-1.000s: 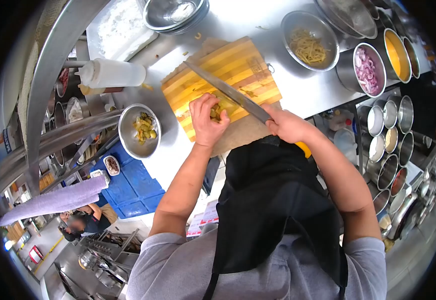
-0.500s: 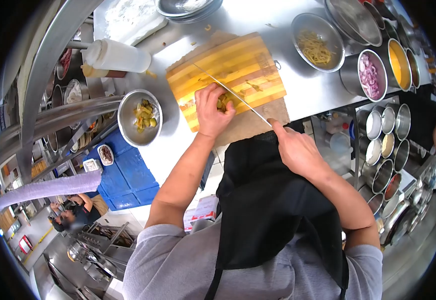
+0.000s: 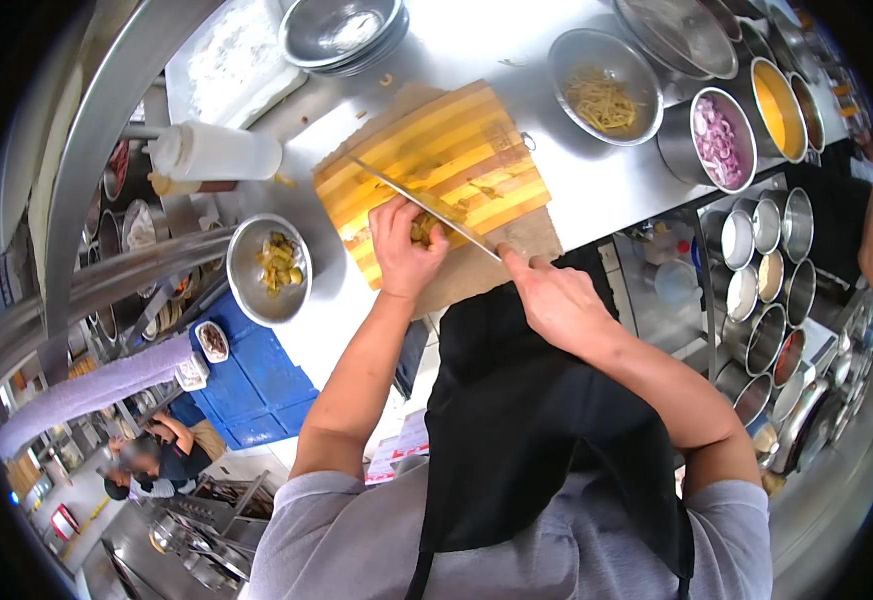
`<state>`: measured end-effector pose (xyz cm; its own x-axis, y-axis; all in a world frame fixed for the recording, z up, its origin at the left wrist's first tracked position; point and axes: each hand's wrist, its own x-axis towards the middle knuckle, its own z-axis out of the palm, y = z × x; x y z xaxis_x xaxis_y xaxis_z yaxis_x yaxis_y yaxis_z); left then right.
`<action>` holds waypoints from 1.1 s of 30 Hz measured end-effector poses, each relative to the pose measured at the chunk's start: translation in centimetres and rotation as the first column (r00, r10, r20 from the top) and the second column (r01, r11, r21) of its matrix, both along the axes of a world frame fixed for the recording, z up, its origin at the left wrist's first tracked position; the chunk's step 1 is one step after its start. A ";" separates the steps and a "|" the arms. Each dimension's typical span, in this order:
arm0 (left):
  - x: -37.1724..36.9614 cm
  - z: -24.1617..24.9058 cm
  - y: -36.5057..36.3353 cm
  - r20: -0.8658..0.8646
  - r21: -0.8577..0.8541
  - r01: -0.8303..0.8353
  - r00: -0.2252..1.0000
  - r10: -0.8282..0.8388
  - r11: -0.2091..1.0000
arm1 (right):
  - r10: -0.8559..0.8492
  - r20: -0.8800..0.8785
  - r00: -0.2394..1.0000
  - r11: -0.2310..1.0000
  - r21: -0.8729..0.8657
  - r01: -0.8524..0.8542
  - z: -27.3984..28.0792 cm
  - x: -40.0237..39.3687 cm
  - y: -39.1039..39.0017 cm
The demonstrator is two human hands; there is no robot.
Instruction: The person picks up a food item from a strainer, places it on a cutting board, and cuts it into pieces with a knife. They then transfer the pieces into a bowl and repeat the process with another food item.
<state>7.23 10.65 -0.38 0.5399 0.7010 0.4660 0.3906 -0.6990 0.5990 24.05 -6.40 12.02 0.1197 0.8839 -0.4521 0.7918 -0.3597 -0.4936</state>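
My right hand is closed around the handle of a long knife, whose blade slants up and left across a striped wooden cutting board. Tucked against the blade's near side, my left hand has its fingers curled over chopped yellow-green pickles, partly hiding them. Thin scraps lie on the board beyond the blade. Brown paper sticks out from beneath the board. To the left, a steel bowl holds more chopped pickles.
A squeeze bottle, a tray of white powder and stacked bowls stand at the back left. On the right are a bowl of pale strips and a pot of sliced red onion. Other people are at both sides.
The whole view has shifted, so the board and both hands sit slightly further left and the board lower. Both hands keep their holds, and the knife's angle across the board is slightly different.
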 end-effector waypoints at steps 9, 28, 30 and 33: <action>0.0 0.6 0.1 -0.057 -0.027 0.008 0.998 -0.009 1.000 | -0.020 -0.018 1.000 0.986 -0.163 0.017 2.3 1.1 -3.8; 0.1 0.3 0.2 0.021 -0.035 0.018 1.000 -0.017 0.999 | -0.276 -0.609 0.744 0.941 -0.329 0.079 -5.6 6.4 3.7; -0.2 0.3 0.0 0.026 -0.046 0.009 1.000 -0.008 0.999 | 0.017 -0.081 0.997 0.999 0.030 -0.014 -3.8 4.1 1.8; 0.0 0.1 0.0 0.028 -0.021 0.003 1.000 -0.002 1.000 | 0.007 -0.021 1.000 1.000 0.029 -0.006 -1.1 2.1 0.0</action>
